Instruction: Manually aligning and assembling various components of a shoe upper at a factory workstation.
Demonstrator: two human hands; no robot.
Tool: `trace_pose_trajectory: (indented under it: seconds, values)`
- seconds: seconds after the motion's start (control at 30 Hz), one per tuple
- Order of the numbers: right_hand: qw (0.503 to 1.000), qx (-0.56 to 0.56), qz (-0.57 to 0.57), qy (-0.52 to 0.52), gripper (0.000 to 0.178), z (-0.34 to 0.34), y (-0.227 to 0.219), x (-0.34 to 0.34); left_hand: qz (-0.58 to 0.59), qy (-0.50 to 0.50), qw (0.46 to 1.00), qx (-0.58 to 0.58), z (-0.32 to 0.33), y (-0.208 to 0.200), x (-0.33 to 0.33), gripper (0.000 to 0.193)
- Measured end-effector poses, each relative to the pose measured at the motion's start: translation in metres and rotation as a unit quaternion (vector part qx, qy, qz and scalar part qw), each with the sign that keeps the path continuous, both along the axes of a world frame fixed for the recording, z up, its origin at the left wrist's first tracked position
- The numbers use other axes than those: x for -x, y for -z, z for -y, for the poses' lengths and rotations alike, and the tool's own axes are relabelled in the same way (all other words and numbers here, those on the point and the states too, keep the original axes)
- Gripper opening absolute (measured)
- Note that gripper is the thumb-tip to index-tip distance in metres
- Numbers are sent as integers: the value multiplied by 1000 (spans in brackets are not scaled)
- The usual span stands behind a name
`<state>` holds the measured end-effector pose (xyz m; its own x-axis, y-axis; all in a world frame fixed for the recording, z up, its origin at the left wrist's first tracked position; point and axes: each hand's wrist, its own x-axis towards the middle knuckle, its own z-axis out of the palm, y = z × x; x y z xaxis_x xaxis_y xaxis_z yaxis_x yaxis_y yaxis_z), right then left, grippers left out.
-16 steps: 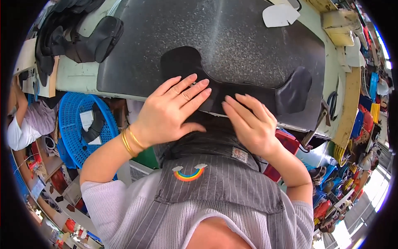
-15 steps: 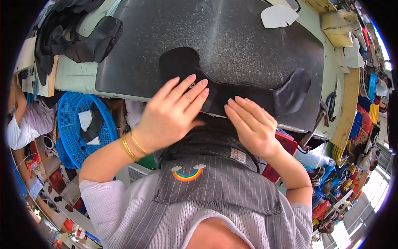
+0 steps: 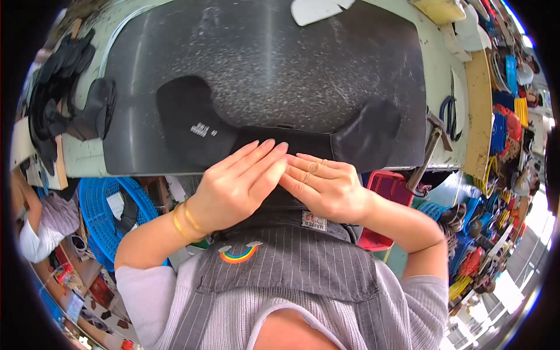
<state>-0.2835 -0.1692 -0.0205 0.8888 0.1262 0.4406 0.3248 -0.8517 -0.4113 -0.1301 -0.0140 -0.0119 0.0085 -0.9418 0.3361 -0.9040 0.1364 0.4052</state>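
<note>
A black, U-shaped leather piece (image 3: 366,131), like a shoe upper, lies along the near edge of a dark speckled board (image 3: 280,76). Its two rounded lobes spread left and right, and the left one carries small white print. My left hand (image 3: 233,184) rests on the near edge of its narrow middle, fingers stretched out and side by side. Against the same edge, my right hand (image 3: 329,189) lies with fingers extended, its tips meeting those of the left. The strip's near edge is hidden under the fingers.
Black boot-like pieces (image 3: 93,114) stand at the left. A hammer (image 3: 433,146) and dark-handled scissors (image 3: 448,114) lie at the right. At the far edge is a white cut piece (image 3: 318,9). Below the table are a blue basket (image 3: 96,216) and a red basket (image 3: 388,189). Another person sits far left.
My hands have come together at the strip's middle, the left leaving the left lobe, whose print now shows. The leather piece sits further left on the board. The whole view has shifted.
</note>
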Motion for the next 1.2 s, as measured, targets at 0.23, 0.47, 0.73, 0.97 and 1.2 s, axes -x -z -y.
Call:
trace_pose_trajectory:
  seconds: [0.23, 0.47, 0.73, 0.97, 1.2]
  values:
    - [982, 131, -135, 30, 48, 42, -15, 34, 159, 69, 976, -128, 14, -30, 9, 42]
    - [967, 143, -169, 127, 74, 43, -13, 53, 114, 60, 986, -102, 21, -24, 13, 37]
    - [958, 143, -143, 202, 83, 82, -21, 48, 115, 13, 993, -8, 8, -12, 23, 33]
    - [897, -268, 51, 347, 43, 92, -53, 62, -390, -160, 906, 32, 3, -56, 28, 23]
    - [728, -685, -17, 10, 34, -18, -74, -19, -722, -172, 650, 166, -3, -92, 43, 21]
